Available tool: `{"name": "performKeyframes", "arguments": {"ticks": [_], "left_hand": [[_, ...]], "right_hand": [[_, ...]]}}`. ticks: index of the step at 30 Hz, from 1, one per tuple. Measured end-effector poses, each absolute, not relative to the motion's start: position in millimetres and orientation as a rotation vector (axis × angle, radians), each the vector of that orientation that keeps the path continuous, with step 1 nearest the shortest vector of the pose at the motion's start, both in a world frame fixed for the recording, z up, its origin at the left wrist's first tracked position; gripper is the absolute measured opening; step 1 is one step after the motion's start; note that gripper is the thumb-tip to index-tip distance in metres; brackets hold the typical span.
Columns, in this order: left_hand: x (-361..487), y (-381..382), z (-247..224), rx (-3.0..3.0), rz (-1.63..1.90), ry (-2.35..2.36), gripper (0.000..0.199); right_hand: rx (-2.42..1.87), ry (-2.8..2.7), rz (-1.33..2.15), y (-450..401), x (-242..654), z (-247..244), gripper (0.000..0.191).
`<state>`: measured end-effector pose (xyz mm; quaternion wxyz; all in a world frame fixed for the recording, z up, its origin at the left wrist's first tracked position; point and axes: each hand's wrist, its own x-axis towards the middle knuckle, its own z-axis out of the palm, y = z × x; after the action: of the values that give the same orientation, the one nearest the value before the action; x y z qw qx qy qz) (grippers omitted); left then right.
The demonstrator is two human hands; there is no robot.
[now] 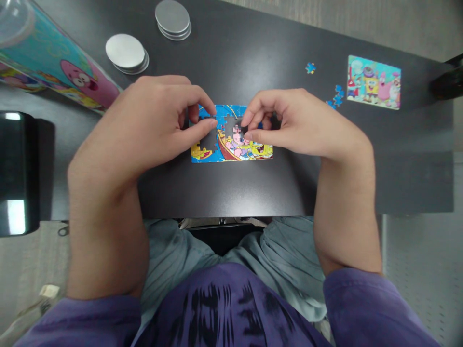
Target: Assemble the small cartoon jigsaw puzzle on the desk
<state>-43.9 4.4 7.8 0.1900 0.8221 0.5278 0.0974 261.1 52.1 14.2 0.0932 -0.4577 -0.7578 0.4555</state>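
A partly assembled jigsaw puzzle (227, 155) lies on the dark table, with a blue border, a red boat and cartoon figures. Dark gaps show at its left and upper middle. Over the left part is my left hand (159, 113), its thumb and index fingertip slightly apart by the gap's edge; I see nothing between them. My right hand (289, 118) covers the puzzle's upper right, thumb and index finger drawn together in a pinch beside a pink puzzle piece (237, 129). Whatever those right fingertips grip is hidden.
Two stacks of metal discs (125, 50) stand at the upper left, near a large cartoon-printed container (83, 79). Loose blue pieces (338, 95), a single piece (310, 68) and a picture card (374, 82) lie to the right. A black glossy object (18, 173) sits far left.
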Motion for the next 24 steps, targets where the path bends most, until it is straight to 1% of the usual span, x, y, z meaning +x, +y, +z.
{"name": "performKeyframes", "arguments": {"ticks": [5, 12, 15, 21, 24], "left_hand": [[-45, 5, 4, 2.298, 0.377, 1.470, 0.056], [-45, 4, 6, 2.301, 0.328, 1.464, 0.051], [-45, 3, 7, 2.301, 0.314, 1.464, 0.049], [-46, 3, 5, 2.315, 0.329, 1.438, 0.049], [-50, 4, -1, 2.331, 0.388, 1.407, 0.044]], "right_hand": [[-1.278, -2.300, 1.343, 55, 264, 14, 0.029], [-1.264, -2.371, 1.304, 55, 262, 7, 0.025], [-1.274, -2.343, 1.289, 56, 269, 13, 0.024], [-1.322, -2.153, 1.022, 61, 310, 39, 0.021], [-1.433, -2.062, 0.848, 64, 338, 46, 0.019]]}}
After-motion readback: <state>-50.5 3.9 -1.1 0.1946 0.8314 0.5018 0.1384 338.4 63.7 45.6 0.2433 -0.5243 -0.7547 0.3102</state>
